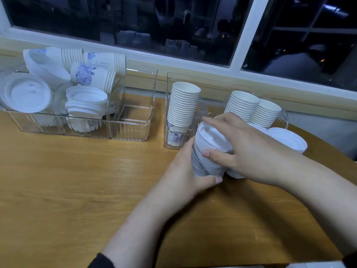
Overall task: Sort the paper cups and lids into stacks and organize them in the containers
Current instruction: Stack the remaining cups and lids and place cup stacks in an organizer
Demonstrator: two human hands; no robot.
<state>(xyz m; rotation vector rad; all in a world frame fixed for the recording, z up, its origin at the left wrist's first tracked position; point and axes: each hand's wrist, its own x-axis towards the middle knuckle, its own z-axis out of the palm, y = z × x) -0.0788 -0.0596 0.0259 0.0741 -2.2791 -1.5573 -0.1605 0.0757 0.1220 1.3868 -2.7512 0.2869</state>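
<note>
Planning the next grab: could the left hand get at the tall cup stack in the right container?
Probably not yet: the left hand is holding the lid stack. Otherwise the tall cup stack stands unobstructed just beyond it.

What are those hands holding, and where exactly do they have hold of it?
A stack of white lids. The left hand cups its lower side from the left; the right hand grips the top and right side, thumb across the front.

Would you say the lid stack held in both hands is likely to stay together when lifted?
Probably light. The lid stack leans slightly, so it may shear sideways; the left hand and right hand bracing it suggest that.
</note>
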